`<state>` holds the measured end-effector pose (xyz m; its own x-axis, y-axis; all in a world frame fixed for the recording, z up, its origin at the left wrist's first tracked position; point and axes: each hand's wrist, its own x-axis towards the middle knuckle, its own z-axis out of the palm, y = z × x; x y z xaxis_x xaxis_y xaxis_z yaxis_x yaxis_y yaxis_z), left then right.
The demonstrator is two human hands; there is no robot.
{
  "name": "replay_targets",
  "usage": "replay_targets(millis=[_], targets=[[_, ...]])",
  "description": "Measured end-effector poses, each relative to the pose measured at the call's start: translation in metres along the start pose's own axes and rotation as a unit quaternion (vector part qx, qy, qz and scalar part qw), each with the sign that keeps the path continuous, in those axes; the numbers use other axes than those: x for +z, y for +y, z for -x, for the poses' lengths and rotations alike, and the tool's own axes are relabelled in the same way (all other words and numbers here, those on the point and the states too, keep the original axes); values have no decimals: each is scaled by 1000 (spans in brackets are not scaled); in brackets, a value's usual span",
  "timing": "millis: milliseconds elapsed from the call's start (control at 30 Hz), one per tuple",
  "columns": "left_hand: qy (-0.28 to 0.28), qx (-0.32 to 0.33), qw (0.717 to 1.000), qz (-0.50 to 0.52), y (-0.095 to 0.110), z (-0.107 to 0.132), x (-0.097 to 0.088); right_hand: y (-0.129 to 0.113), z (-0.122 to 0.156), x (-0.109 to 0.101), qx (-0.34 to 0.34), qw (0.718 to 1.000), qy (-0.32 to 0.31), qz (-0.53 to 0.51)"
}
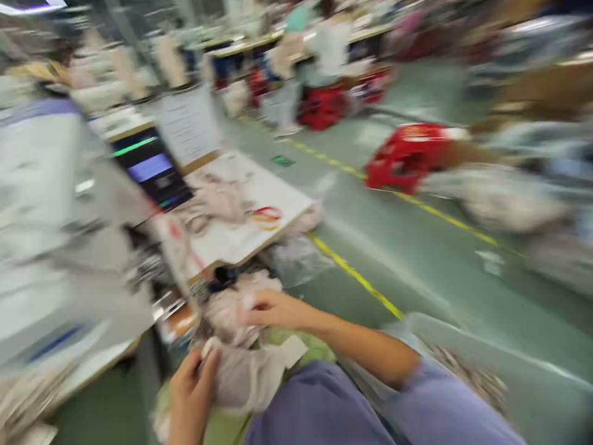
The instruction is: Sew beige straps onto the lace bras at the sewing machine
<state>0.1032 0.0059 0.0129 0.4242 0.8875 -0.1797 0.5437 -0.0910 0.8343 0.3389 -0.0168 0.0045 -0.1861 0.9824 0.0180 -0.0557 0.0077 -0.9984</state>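
Low in the view, my left hand [194, 386] pinches the edge of a pale beige piece of fabric [245, 377] between thumb and fingers. That piece is draped over a green cloth [222, 429] on my lap. My right hand [271, 309] is above it, thumb and fingers curled together against a heap of pale pink fabric [227, 309]. Motion blur hides what those fingertips hold. The heap lies in front of me, just below the white worktable's edge.
The white worktable [222, 241] bears fabric pieces, red and yellow rings [267, 217] and a dark screen [151, 167]. A sewing machine [37, 216] stands left. Clear plastic bin [482, 334] at right; red stool [407, 154] beyond the yellow floor line. A person [328, 49] sits farther back.
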Motion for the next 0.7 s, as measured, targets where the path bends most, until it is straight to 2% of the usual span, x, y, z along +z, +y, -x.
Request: replay_targets(millis=[33,133,233,333,467,533,700], targets=[[50,-28,998,-8,-10,7,-10,5,-13,20,12,998,-51,-43],[89,-39,995,-10,-30,14,-24,9,-23,54,62,989,-113,-78],[99,-31,995,3,-32,17,-21,1,-20,69,35,992,-121,6],[102,-24,994,5,-33,19,-17,0,-23,83,-6,993,-90,76],[100,-14,995,-5,-38,21,-19,12,-32,94,-63,989,-68,111],[97,-8,995,6,-38,22,-22,16,-35,95,-71,989,-73,106],[47,46,995,74,-34,22,-31,16,-37,92,18,998,-62,19]])
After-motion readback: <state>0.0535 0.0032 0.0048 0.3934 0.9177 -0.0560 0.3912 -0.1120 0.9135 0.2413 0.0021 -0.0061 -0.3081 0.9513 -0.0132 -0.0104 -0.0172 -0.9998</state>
